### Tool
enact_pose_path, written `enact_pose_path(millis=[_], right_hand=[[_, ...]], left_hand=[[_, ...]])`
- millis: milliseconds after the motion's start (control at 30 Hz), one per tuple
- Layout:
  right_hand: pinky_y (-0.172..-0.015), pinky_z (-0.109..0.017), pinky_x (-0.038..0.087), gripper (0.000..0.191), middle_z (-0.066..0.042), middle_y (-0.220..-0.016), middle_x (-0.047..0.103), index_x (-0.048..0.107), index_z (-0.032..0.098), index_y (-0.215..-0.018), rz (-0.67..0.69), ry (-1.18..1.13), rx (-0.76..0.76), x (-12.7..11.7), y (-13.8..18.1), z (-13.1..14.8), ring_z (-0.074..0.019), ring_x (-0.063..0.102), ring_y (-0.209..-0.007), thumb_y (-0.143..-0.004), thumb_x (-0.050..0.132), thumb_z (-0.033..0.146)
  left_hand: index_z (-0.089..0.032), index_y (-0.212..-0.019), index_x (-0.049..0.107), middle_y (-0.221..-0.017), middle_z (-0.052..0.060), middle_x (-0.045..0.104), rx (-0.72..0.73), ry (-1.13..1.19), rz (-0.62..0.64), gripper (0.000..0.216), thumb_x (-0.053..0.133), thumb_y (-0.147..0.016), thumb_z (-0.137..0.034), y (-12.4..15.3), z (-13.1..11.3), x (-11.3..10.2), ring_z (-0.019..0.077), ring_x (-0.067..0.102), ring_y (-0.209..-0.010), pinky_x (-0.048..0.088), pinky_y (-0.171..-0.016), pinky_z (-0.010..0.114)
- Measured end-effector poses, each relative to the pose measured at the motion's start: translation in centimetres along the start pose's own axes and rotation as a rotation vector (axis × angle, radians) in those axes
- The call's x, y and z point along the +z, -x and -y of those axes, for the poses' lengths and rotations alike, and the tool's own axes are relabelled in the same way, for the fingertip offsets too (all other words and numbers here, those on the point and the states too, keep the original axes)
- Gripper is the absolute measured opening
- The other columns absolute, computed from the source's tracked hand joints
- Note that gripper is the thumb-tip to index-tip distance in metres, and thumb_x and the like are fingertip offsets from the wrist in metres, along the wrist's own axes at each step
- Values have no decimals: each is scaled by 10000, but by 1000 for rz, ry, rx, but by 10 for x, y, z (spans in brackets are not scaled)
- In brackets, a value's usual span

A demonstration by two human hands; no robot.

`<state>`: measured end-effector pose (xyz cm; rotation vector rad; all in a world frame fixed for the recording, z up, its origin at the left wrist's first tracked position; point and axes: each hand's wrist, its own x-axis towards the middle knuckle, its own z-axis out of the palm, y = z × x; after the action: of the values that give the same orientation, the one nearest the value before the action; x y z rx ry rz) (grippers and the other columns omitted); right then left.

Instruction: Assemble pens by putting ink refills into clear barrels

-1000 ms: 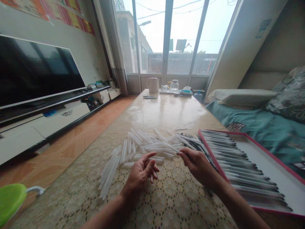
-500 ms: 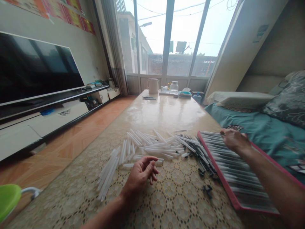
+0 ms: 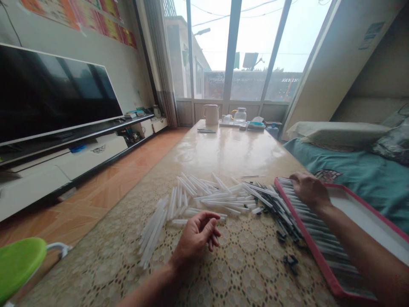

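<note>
A round green plastic seat [image 3: 22, 264] stands at the lower left, beside the table with a cream, flower-patterned cover [image 3: 243, 260]. Over the table's near part hangs the left hand [image 3: 198, 234], fingers loosely curled and parted from the thumb, with nothing visible in its grasp. To its right lie small black plastic caps [image 3: 290, 262], and beside them a shallow pink-rimmed box with a white inside [image 3: 322, 268], holding a row of slim translucent pens with dark ends [image 3: 315, 229]. Straight white plastic tubes [image 3: 220, 197] lie heaped beyond the left hand, and dark slender rods [image 3: 283, 213] lie between them and the box. The right hand [image 3: 309, 189] is at the row's far end, fingers bent downward; whether they grip a pen I cannot tell. At the table's far end stand a beige pitcher [image 3: 211, 115] and a clear glass jug [image 3: 240, 116].
</note>
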<state>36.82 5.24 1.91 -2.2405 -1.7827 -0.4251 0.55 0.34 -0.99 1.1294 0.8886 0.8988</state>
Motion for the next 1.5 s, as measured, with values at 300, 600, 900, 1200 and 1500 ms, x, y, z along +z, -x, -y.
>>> enact_pose_path(millis=[300, 600, 900, 1200, 1500], right_hand=[[-754, -312, 422, 123, -122, -879, 652, 646, 165, -790, 73, 6, -136, -3, 53, 87, -258, 594, -929, -775, 573, 262], [-777, -334, 436, 124, -77, -839, 650, 594, 175, -874, 2, -288, -236, -34, 70, 107, -215, 609, -844, -850, 475, 202], [-692, -283, 454, 114, -47, -816, 636, 567, 176, -920, -126, -813, -299, -63, 120, 176, -171, 594, -753, -877, 462, 189], [-578, -238, 415, 226, -10, -707, 624, 591, 194, -772, 150, -730, -253, -51, 115, 152, -144, 572, -637, -901, 439, 300], [-653, -315, 380, 98, -116, -798, 632, 596, 150, -858, -12, 184, -113, -14, 100, 87, -255, 588, -801, -795, 546, 206]], left_hand=[[-117, -923, 588, -589, -11, 609, 16, -5, 16, 392, 637, -743, -462, 2, -1, 0, 80, 548, -435, 395, -381, 170], [-112, -954, 637, -704, 50, 671, -15, 236, 65, 337, 719, -713, -331, 8, -6, 6, 123, 630, -571, 482, -512, 215], [-80, -1028, 619, -753, 93, 684, -215, 427, 185, 349, 674, -776, -315, 10, -5, 4, 102, 621, -559, 458, -519, 187], [-97, -843, 637, -637, 17, 637, -202, 560, -63, 147, 690, -762, -207, 8, -10, 0, 45, 542, -484, 353, -401, 114], [-129, -810, 579, -671, 47, 688, -112, 531, -186, 64, 596, -832, -187, 8, -9, 2, 153, 682, -622, 540, -553, 218]])
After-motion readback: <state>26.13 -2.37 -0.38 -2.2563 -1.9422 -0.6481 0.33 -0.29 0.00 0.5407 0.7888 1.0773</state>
